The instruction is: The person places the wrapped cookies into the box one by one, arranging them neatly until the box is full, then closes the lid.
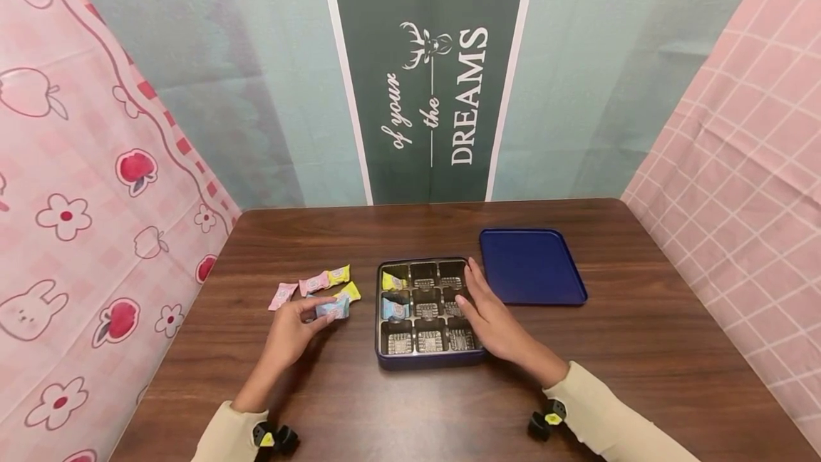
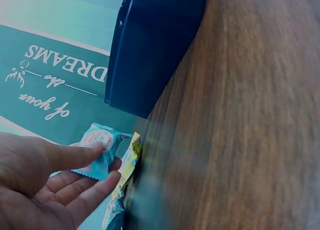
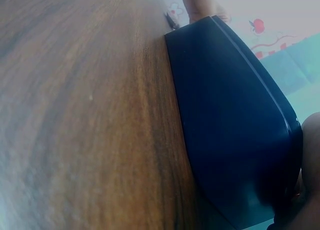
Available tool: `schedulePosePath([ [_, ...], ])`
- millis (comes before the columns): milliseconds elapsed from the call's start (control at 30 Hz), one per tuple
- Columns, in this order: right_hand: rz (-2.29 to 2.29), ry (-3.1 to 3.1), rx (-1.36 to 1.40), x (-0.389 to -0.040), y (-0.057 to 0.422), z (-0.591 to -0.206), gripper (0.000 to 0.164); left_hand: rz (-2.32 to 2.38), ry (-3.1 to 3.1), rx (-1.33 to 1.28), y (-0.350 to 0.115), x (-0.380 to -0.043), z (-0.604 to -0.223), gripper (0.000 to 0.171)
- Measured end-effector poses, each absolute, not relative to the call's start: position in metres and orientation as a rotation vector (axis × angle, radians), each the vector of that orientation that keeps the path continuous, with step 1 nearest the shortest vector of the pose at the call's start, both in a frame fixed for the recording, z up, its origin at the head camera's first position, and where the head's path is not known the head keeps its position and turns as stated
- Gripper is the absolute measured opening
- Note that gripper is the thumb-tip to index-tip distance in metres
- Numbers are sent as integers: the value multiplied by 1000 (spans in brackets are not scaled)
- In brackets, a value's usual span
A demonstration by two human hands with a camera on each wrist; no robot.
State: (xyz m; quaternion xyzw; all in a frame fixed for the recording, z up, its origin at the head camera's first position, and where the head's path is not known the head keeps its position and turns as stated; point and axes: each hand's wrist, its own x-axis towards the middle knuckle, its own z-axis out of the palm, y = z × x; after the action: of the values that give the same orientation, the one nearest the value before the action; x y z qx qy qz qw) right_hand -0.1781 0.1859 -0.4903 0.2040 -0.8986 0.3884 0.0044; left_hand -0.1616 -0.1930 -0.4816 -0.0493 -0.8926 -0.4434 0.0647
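Observation:
My left hand [image 1: 291,330] pinches a blue wrapped candy [image 1: 336,308] between thumb and fingers, left of the tin. The same blue candy [image 2: 97,145] shows up close in the left wrist view, near a yellow candy [image 2: 129,162]. A dark blue square tin [image 1: 430,361] stands lidless, its tray divided into several compartments. Inside, the back-left compartment holds a yellow candy [image 1: 393,281], and the middle-left one holds a blue candy [image 1: 395,309]. My right hand [image 1: 494,323] rests along the tin's right edge with fingers extended, some reaching over the tray.
Beyond my left hand lie pink candies [image 1: 282,296] and yellow candies [image 1: 338,275], partly hidden by the hand. The blue lid [image 1: 532,266] lies flat on the wooden table [image 1: 410,419], right of the tin. Fabric hangs at the back and both sides.

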Motion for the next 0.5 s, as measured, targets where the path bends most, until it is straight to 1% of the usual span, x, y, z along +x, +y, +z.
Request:
schedulePosePath([
  [200, 1224, -2811, 641, -178, 186, -492, 70, -1595, -2635, -115, -191, -163, -483, 30],
  [500, 1221, -2809, 644, -179, 186, -491, 70, -2043, -2436, 15, -186, -167, -479, 35],
])
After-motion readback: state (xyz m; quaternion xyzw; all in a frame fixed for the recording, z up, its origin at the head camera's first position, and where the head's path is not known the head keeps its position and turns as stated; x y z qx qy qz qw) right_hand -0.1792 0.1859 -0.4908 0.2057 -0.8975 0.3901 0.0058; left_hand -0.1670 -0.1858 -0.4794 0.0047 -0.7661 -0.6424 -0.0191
